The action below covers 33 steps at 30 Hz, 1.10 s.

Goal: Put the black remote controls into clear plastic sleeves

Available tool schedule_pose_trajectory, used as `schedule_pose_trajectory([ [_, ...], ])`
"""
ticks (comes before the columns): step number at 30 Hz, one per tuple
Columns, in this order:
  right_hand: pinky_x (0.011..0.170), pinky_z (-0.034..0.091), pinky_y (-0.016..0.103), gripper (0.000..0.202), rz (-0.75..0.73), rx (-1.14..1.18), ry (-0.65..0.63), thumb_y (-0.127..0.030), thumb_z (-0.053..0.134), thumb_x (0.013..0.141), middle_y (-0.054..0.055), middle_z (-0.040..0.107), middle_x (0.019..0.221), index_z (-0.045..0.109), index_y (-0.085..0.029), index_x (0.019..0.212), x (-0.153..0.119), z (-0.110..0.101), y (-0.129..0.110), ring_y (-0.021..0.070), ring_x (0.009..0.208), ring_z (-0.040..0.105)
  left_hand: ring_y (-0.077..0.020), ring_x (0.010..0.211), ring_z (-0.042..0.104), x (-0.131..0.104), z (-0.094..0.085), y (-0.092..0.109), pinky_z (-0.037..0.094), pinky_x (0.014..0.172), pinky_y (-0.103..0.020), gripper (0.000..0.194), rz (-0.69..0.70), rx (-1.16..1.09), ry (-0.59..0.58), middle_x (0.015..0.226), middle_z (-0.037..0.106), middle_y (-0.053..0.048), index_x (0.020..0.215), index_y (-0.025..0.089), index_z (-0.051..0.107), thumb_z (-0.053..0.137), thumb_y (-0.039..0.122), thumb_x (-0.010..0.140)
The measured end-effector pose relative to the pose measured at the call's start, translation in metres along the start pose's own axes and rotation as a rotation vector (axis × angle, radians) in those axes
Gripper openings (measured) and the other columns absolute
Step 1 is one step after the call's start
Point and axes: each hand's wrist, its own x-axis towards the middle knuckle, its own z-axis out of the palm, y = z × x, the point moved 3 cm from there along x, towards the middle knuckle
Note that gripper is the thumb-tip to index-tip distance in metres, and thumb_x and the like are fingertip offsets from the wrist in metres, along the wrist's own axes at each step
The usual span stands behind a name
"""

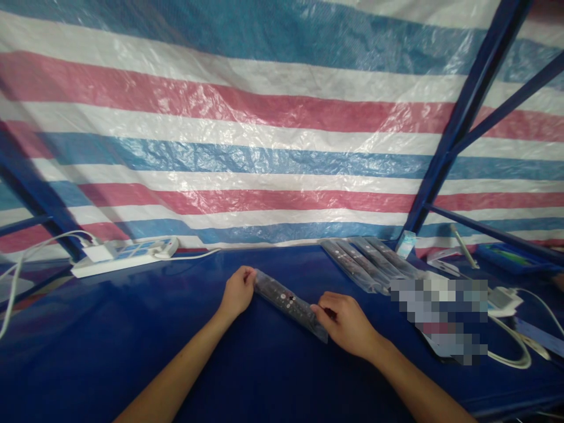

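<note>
A dark remote control in a clear plastic bag lies slanted over the blue table, its upper end to the left. My left hand pinches the bag at that upper left end. At the lower right end, my right hand grips the bag between thumb and curled fingers. Several similar bagged remotes lie side by side at the back of the table, right of the middle.
The blue table backs onto a striped plastic sheet. A white power strip with cables sits at the back left. On the right are a blurred-out item, a white charger with cable and a blue tray.
</note>
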Motion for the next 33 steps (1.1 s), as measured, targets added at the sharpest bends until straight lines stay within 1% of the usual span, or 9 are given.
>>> schedule_pose_trajectory([
  [5, 0.055, 0.028, 0.023, 0.037, -0.02, 0.009, 0.017, -0.029, 0.043, 0.093, -0.003, 0.047, 0.059, 0.04, -0.02, 0.058, 0.0, 0.001, 0.001, 0.0098, 0.055, 0.045, -0.0193, 0.067, 0.063, -0.002, 0.002, 0.004, 0.047, 0.066, -0.029, 0.02, 0.05, -0.039, -0.036, 0.067, 0.067, 0.0, 0.07, 0.02, 0.061, 0.049, 0.034, 0.078],
  [10, 0.056, 0.028, 0.024, 0.038, -0.009, 0.017, 0.056, -0.032, 0.043, 0.094, -0.003, 0.046, 0.059, 0.038, -0.021, 0.057, 0.001, -0.001, 0.005, 0.0101, 0.055, 0.044, -0.0183, 0.068, 0.06, -0.005, -0.01, 0.023, 0.044, 0.068, -0.029, 0.023, 0.123, -0.057, 0.055, 0.069, 0.065, 0.0, 0.073, 0.021, 0.059, 0.043, 0.036, 0.079],
  [13, 0.056, 0.027, 0.024, 0.04, 0.011, 0.005, 0.118, -0.033, 0.042, 0.094, -0.003, 0.045, 0.058, 0.036, -0.021, 0.056, 0.002, -0.003, 0.008, 0.0101, 0.054, 0.043, -0.0171, 0.065, 0.057, -0.006, -0.023, 0.049, 0.043, 0.065, -0.028, 0.025, 0.221, -0.06, 0.094, 0.068, 0.064, 0.0, 0.075, 0.021, 0.06, 0.044, 0.038, 0.081],
  [17, 0.055, 0.026, 0.025, 0.042, 0.097, -0.027, 0.225, -0.036, 0.041, 0.093, -0.003, 0.045, 0.056, 0.036, -0.021, 0.055, 0.002, -0.011, 0.014, 0.0102, 0.052, 0.042, -0.0151, 0.059, 0.053, -0.009, -0.042, 0.092, 0.039, 0.06, -0.026, 0.028, 0.333, -0.02, 0.088, 0.064, 0.061, 0.001, 0.077, 0.02, 0.063, 0.045, 0.04, 0.084],
  [22, 0.055, 0.027, 0.025, 0.043, 0.179, -0.045, 0.244, -0.038, 0.04, 0.093, -0.002, 0.047, 0.055, 0.036, -0.022, 0.054, 0.003, -0.018, 0.018, 0.011, 0.052, 0.044, -0.0143, 0.057, 0.051, -0.016, -0.062, 0.142, 0.036, 0.057, -0.026, 0.026, 0.445, 0.065, 0.053, 0.06, 0.058, 0.003, 0.076, 0.019, 0.063, 0.046, 0.037, 0.086],
  [25, 0.056, 0.027, 0.026, 0.042, 0.192, -0.059, 0.227, -0.038, 0.039, 0.093, -0.002, 0.049, 0.056, 0.037, -0.022, 0.054, 0.002, -0.019, 0.019, 0.0114, 0.053, 0.044, -0.0152, 0.059, 0.055, -0.02, -0.072, 0.164, 0.038, 0.059, -0.026, 0.024, 0.497, 0.1, 0.06, 0.063, 0.062, 0.002, 0.078, 0.019, 0.064, 0.048, 0.035, 0.086],
  [29, 0.057, 0.028, 0.026, 0.041, 0.206, -0.085, 0.154, -0.036, 0.038, 0.094, -0.001, 0.053, 0.06, 0.042, -0.021, 0.056, 0.002, -0.021, 0.016, 0.0119, 0.056, 0.047, -0.0175, 0.065, 0.058, -0.023, -0.088, 0.182, 0.039, 0.061, -0.027, 0.024, 0.534, 0.205, 0.116, 0.068, 0.066, -0.001, 0.078, 0.019, 0.064, 0.047, 0.034, 0.086],
  [31, 0.058, 0.029, 0.026, 0.039, 0.208, -0.084, 0.062, -0.037, 0.039, 0.094, 0.0, 0.057, 0.064, 0.048, -0.021, 0.059, 0.002, -0.023, 0.013, 0.0124, 0.059, 0.05, -0.0174, 0.065, 0.058, -0.022, -0.097, 0.186, 0.039, 0.062, -0.027, 0.023, 0.54, 0.241, 0.151, 0.069, 0.066, -0.001, 0.077, 0.019, 0.064, 0.048, 0.034, 0.085],
  [33, 0.059, 0.03, 0.026, 0.037, 0.195, -0.073, -0.067, -0.046, 0.043, 0.092, 0.001, 0.061, 0.071, 0.056, -0.021, 0.067, 0.0, -0.025, 0.009, 0.0135, 0.064, 0.054, -0.017, 0.065, 0.059, -0.02, -0.107, 0.188, 0.04, 0.062, -0.027, 0.023, 0.544, 0.258, 0.171, 0.07, 0.067, 0.0, 0.077, 0.02, 0.064, 0.048, 0.035, 0.085],
])
